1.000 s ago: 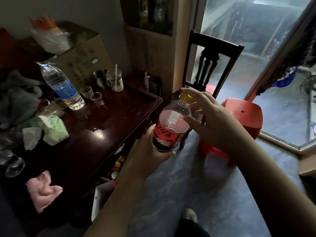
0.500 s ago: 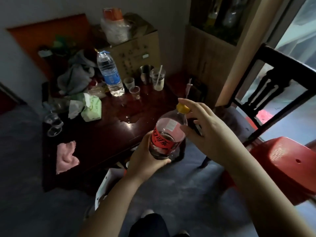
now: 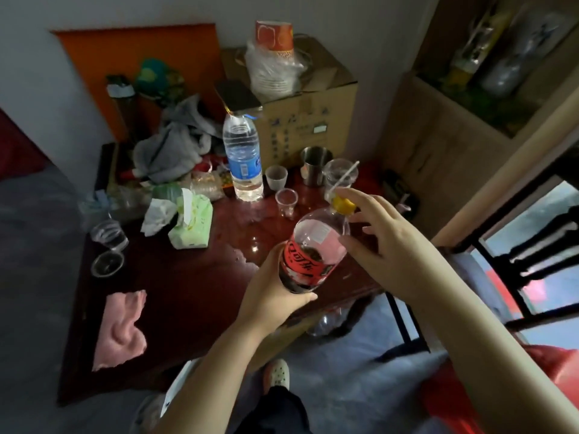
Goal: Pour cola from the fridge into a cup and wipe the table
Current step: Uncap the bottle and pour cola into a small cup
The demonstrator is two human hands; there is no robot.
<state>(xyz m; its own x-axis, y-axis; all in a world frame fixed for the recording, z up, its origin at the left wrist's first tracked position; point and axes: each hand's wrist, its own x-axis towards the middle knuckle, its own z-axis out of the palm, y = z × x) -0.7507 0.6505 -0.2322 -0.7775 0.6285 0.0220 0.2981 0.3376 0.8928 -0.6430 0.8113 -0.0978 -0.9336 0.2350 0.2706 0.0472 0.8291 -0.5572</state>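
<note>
Cola bottle (image 3: 308,258) in our left hand (image 3: 275,297), cap still on.

We clamp the bottle's lower body over the near edge of the bench (image 3: 194,286); its long axis leans up and away to the right, so the yellow cap (image 3: 343,205) meets our right hand (image 3: 388,245), whose spread fingertips (image 3: 340,193) touch it. Beyond stands the small clear cup (image 3: 286,202), just left of the neck, the likely target.

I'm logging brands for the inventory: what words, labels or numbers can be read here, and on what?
Cola bottle, red label: white Chinese script, apparently "可口可乐", only partly legible.
Same bottle, white panel: print too small to read.
Water bottle, blue label: lettering blurred.
Cardboard box: printed marks and a sticker, unreadable.
Paper cup: red pattern, no readable words.
Green tissue pack: no legible text.
</note>
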